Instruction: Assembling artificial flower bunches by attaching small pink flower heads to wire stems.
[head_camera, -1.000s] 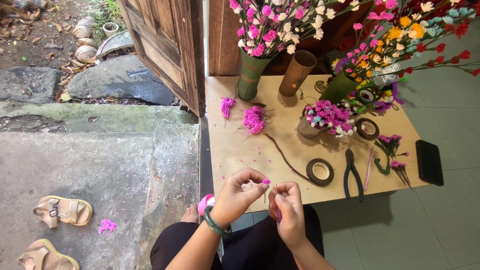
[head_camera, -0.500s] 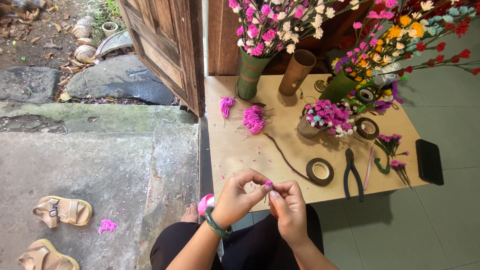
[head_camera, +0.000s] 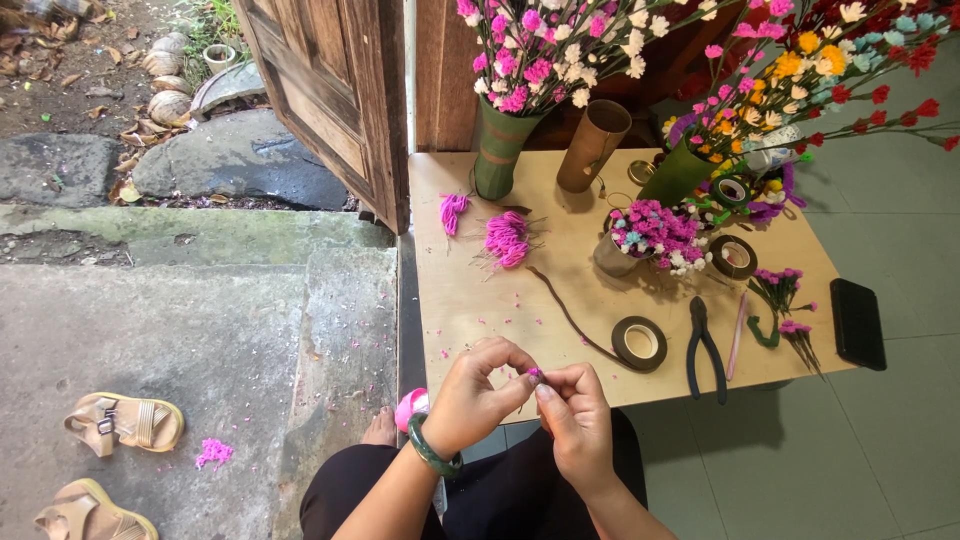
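Note:
My left hand (head_camera: 478, 398) and my right hand (head_camera: 573, 420) meet over my lap at the near edge of a low wooden table (head_camera: 470, 300). Together their fingertips pinch a tiny pink flower bud (head_camera: 534, 373). A green bangle circles my left wrist. On the table ahead lie a bunch of pink buds (head_camera: 507, 238), a smaller pink tuft (head_camera: 453, 211), a thin brown stem (head_camera: 570, 315) and a roll of dark floral tape (head_camera: 640, 343).
Black pliers (head_camera: 704, 347), a pink stick, small flower sprigs (head_camera: 782, 300) and a black phone (head_camera: 858, 323) lie at the right. Vases of paper flowers (head_camera: 500, 150) and a brown tube (head_camera: 594, 145) stand at the back. A wooden door (head_camera: 335, 90), a stone step and sandals (head_camera: 125, 422) are to the left.
Both hands have stayed at the table's near edge. The fingers have shifted slightly around the pink bud.

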